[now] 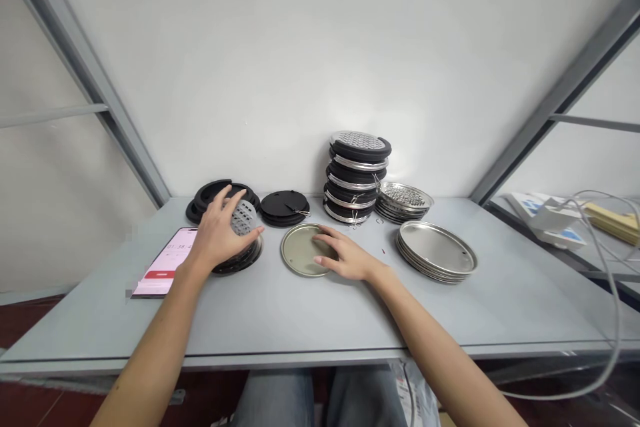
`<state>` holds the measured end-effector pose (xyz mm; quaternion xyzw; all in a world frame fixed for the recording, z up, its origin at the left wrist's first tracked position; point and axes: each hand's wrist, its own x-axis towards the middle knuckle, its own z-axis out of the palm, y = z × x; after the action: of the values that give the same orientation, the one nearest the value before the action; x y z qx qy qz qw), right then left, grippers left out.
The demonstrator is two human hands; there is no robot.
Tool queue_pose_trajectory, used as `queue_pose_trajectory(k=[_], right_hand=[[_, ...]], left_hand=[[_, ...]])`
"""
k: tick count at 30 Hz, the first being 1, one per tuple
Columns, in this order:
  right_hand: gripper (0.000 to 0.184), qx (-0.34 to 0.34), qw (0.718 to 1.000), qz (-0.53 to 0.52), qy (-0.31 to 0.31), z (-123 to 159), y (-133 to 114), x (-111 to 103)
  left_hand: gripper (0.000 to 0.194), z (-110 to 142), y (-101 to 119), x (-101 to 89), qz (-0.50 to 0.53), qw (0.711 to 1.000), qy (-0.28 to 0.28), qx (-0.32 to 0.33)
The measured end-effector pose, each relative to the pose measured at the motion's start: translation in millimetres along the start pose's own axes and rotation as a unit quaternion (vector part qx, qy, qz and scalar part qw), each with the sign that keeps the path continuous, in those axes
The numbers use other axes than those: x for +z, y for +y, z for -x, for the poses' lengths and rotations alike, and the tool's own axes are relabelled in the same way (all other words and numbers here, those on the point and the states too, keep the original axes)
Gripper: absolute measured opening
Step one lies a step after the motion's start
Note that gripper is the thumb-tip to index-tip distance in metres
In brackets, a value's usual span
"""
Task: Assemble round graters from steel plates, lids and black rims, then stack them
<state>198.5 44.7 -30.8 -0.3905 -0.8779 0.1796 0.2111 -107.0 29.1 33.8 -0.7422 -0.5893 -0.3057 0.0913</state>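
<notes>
In the head view, left of the frame's centre, we see the left hand (215, 235) curved around a grey perforated disc (245, 215); the palm hides part of it, so we cannot tell if the fingers truly grip. Below, a dark pile (246, 257) is mostly covered. At the centre, the right hand (351, 259) is loosely spread over a round metal plate (300, 250), hiding its right side. The phone (163, 265) at left is partly blocked, and the 2 forearms are cut off at the lower edge.

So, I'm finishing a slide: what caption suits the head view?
Left hand at a grey perforated disc, right hand at a round metal plate, a black-and-silver stack behind.
</notes>
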Motion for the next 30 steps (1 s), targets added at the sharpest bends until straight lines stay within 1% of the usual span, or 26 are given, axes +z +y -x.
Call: queue_pose_trajectory(k=[1,2,5,7,10,14,16,18,20,21,24,26,28,30], right_hand=[[0.064,-0.001,1.000,0.001,0.010,-0.3,-1.0,-0.4],[0.061,-0.003,1.000,0.002,0.024,-0.6,-2.6,-1.1],[0.049,-0.025,0.996,-0.036,0.082,-2.4,-11.5,-4.3],[0.042,-0.045,0.988,-0.109,0.100,-4.1,-20.1,-6.2],[0.036,-0.044,0.971,-0.219,0.083,-6.9,-32.2,-6.1],[0.032,-0.003,0.954,-0.295,0.051,-9.7,-38.8,0.5],[0.031,0.018,0.937,-0.349,0.027,-10.6,-38.9,4.7],[0.030,0.046,0.912,-0.407,0.003,-11.5,-38.8,7.6],[0.031,0.076,0.894,-0.442,0.002,-12.5,-38.9,8.0],[0.031,0.087,0.890,-0.448,0.011,-13.0,-38.7,7.1],[0.030,0.110,0.882,-0.456,0.052,-13.8,-35.5,-0.2],[0.029,0.123,0.872,-0.466,0.089,-13.7,-29.8,-6.9],[0.029,0.141,0.854,-0.479,0.143,-13.6,-22.2,-12.5],[0.030,0.165,0.833,-0.489,0.197,-13.8,-14.6,-15.4]], left_hand=[[0.077,0.5,3.8,-0.1,0.016,1.000,0.010,0.020],[0.075,1.5,8.4,0.5,0.031,0.999,0.009,0.041],[0.072,7.5,26.6,6.4,0.069,0.991,-0.040,0.106],[0.072,13.0,40.1,12.5,0.094,0.982,-0.072,0.149],[0.075,20.4,56.8,20.6,0.123,0.968,-0.098,0.196],[0.078,25.5,67.2,26.1,0.136,0.956,-0.115,0.234],[0.077,26.3,68.5,27.3,0.136,0.953,-0.121,0.242],[0.077,26.3,68.9,27.5,0.136,0.952,-0.124,0.244],[0.081,25.4,68.5,25.9,0.132,0.951,-0.129,0.249],[0.083,24.6,67.8,24.3,0.128,0.950,-0.132,0.252],[0.090,21.0,63.4,18.6,0.124,0.954,-0.125,0.242],[0.090,19.0,59.4,16.7,0.130,0.962,-0.104,0.214],[0.088,18.5,56.3,18.4,0.137,0.969,-0.085,0.187],[0.085,19.5,54.9,23.8,0.141,0.972,-0.082,0.170]])
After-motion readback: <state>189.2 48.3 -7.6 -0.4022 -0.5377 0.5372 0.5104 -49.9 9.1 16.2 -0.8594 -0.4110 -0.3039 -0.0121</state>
